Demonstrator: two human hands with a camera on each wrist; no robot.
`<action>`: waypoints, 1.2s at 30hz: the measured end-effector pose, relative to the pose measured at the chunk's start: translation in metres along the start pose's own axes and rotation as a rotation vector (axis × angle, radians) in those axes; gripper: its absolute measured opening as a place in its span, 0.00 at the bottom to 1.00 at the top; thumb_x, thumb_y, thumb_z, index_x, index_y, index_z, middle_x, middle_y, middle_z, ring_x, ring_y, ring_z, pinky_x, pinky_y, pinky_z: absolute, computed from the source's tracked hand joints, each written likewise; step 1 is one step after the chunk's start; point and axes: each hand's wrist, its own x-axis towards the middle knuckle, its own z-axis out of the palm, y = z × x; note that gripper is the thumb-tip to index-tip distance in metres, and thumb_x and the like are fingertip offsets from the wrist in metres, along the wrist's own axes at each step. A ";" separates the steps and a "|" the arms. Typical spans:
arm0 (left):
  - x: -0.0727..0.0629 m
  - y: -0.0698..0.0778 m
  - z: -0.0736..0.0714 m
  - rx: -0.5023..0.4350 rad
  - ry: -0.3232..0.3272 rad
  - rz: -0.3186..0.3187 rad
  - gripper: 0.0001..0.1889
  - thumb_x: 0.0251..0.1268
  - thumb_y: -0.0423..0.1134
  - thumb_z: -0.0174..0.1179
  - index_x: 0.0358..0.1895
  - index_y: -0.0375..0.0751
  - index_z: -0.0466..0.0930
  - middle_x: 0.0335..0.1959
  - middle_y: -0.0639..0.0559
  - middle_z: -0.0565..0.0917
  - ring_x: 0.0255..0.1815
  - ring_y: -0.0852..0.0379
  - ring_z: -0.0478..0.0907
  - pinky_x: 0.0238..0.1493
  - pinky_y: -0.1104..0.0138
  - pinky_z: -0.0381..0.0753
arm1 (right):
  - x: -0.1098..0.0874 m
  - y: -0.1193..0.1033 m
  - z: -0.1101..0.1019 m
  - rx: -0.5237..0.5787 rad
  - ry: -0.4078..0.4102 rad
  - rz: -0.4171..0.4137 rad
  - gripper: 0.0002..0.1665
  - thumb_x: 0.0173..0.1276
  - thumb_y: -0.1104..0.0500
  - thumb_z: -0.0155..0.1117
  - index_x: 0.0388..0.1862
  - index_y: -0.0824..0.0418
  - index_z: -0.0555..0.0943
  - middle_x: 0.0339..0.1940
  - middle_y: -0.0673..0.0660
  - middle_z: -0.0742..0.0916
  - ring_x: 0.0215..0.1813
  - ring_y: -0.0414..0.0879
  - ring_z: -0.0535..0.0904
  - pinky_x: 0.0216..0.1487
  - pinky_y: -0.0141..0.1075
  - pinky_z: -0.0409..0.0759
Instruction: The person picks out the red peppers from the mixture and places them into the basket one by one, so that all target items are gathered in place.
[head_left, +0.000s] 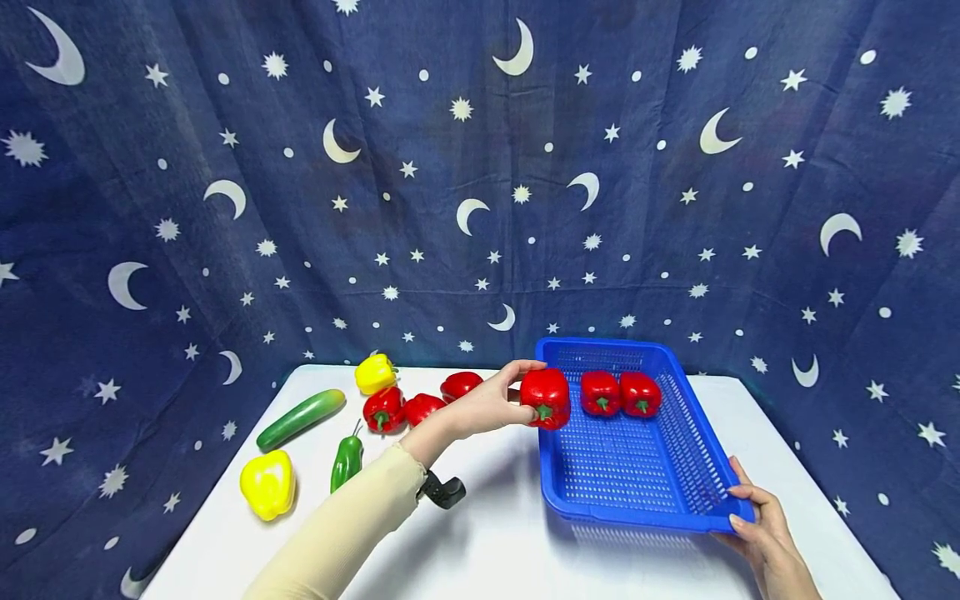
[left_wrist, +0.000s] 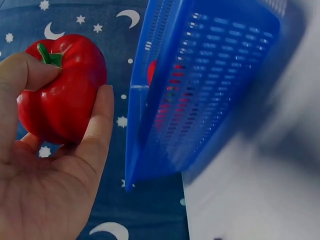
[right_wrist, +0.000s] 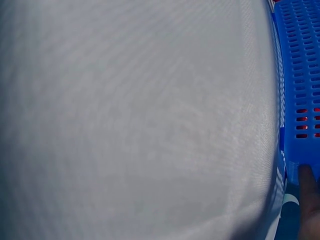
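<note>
My left hand (head_left: 487,406) holds a red bell pepper (head_left: 545,398) by its sides, thumb near the green stem, at the left rim of a blue plastic basket (head_left: 549,471). The left wrist view shows this pepper (left_wrist: 70,105) between the thumb and fingers, beside the basket's perforated wall (left_wrist: 220,65). Inside the basket, two red bell peppers (head_left: 601,393) lie side by side toward the back. At the basket's front right corner my right hand (head_left: 768,537) grips the rim, thumb on top. Only a dark finger (right_wrist: 308,187) against the blue plastic shows in the right wrist view.
On the white table's left side lie a yellow bell pepper (head_left: 373,373), another yellow pepper (head_left: 268,485), a cucumber (head_left: 300,419), a green chili pepper (head_left: 347,462) and three red peppers (head_left: 385,410). A dark blue curtain (head_left: 420,167) with moons and stars hangs behind.
</note>
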 end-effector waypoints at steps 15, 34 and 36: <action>0.023 0.014 0.029 0.074 -0.073 0.020 0.38 0.58 0.34 0.66 0.73 0.59 0.66 0.61 0.54 0.73 0.54 0.56 0.80 0.51 0.63 0.84 | 0.000 -0.003 0.001 0.051 -0.041 -0.108 0.21 0.81 0.68 0.40 0.68 0.55 0.60 0.86 0.43 0.47 0.66 0.23 0.64 0.52 0.25 0.75; 0.041 0.026 0.054 0.083 -0.133 0.050 0.37 0.59 0.33 0.67 0.72 0.57 0.67 0.59 0.56 0.73 0.50 0.58 0.81 0.50 0.66 0.84 | -0.004 -0.008 0.001 0.040 -0.013 -0.148 0.19 0.79 0.72 0.42 0.63 0.59 0.62 0.83 0.41 0.59 0.75 0.30 0.58 0.52 0.28 0.78; 0.044 0.028 0.057 0.081 -0.132 0.053 0.37 0.58 0.32 0.68 0.72 0.56 0.67 0.58 0.56 0.74 0.49 0.58 0.81 0.49 0.66 0.84 | -0.003 -0.007 0.001 0.057 -0.029 -0.172 0.20 0.77 0.74 0.41 0.62 0.58 0.63 0.81 0.40 0.61 0.72 0.29 0.62 0.51 0.30 0.78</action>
